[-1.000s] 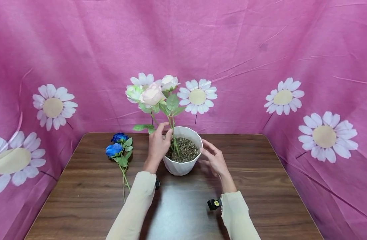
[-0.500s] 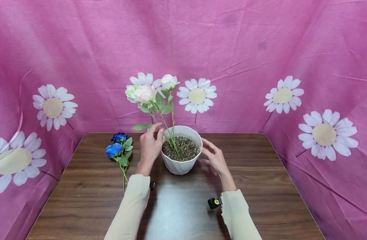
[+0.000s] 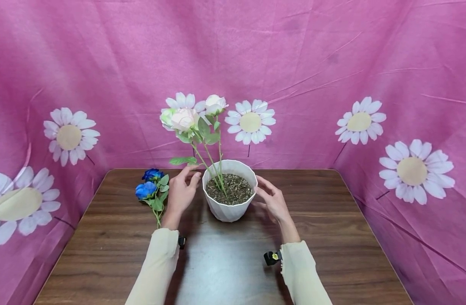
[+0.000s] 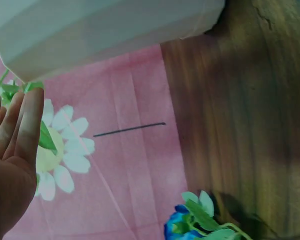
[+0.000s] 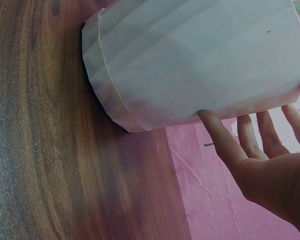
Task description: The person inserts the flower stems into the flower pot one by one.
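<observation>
A white faceted flowerpot filled with dark soil stands mid-table. Three artificial roses rise from the soil, leaning left: a pale pink rose, a white rose and a green-tinged rose. Left of the pot, my left hand holds nothing, its fingers relaxed near the rim and below a leaf. In the left wrist view the fingers extend beside the pot wall. My right hand touches the pot's right side; the right wrist view shows spread fingertips against its wall.
Two blue roses, a brighter one and a darker one, lie on the wooden table just left of my left hand. A pink curtain printed with large daisies surrounds the table's back and sides.
My left hand has let go of the pink rose's stem and drawn back left, away from the pot. The pink rose has tipped slightly left. My right hand has stayed at the pot.
</observation>
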A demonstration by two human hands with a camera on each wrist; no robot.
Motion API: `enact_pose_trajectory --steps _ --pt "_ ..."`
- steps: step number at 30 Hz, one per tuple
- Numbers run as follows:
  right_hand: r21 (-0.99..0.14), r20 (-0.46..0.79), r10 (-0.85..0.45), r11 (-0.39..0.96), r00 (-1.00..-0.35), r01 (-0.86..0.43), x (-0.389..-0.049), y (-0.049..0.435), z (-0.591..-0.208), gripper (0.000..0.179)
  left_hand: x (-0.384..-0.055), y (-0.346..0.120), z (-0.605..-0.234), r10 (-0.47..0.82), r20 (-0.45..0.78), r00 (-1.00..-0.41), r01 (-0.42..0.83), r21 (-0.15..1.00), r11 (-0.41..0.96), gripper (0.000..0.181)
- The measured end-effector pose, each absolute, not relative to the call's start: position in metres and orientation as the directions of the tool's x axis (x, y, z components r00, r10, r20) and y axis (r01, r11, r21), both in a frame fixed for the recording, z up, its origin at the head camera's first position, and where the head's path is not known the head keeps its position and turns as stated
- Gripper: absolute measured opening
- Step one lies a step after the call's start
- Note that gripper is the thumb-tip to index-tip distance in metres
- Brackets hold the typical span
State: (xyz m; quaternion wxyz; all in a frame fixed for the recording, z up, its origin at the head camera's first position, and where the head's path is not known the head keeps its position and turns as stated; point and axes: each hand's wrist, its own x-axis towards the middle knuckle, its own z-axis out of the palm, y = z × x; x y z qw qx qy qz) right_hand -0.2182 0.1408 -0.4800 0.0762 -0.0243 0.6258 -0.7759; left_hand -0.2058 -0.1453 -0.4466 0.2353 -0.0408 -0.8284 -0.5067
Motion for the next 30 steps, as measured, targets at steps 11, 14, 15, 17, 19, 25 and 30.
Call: enact_pose_trajectory --steps 11,14,15,17,19,25,30 --pt "-0.974 -0.057 -0.146 -0.21 -0.988 0.087 -0.22 0.142 -0.481 0.051 -0.191 -0.179 -0.468 -0.179 0.323 -0.929 0.207 0.858 0.471 0.026" --pt "-0.974 -0.057 -0.141 -0.209 -0.988 0.086 -0.22 0.143 -0.48 0.05 -0.186 -0.192 -0.474 -0.224 0.321 -0.92 0.186 0.861 0.473 0.027" --pt "-0.974 -0.057 -0.14 -0.209 -0.989 0.085 -0.22 0.143 -0.48 0.05 -0.184 -0.195 -0.475 -0.239 0.322 -0.916 0.179 0.862 0.474 0.027" --pt "-0.975 -0.053 -0.141 -0.208 -0.989 0.082 -0.221 0.144 -0.48 0.05 -0.18 -0.202 -0.478 -0.272 0.318 -0.908 0.167 0.872 0.46 0.027" --pt "-0.975 -0.047 -0.142 -0.207 -0.989 0.076 -0.221 0.143 -0.48 0.05 -0.175 -0.207 -0.48 -0.3 0.3 -0.906 0.159 0.896 0.414 0.026" --pt "-0.975 -0.059 -0.152 -0.202 -0.987 0.089 -0.222 0.144 -0.483 0.05 -0.164 -0.22 -0.49 -0.374 0.208 -0.904 0.088 0.946 0.313 0.026" --pt "-0.975 -0.067 -0.15 -0.202 -0.986 0.097 -0.221 0.142 -0.483 0.05 -0.152 -0.231 -0.503 -0.443 0.182 -0.878 0.062 0.96 0.272 0.027"
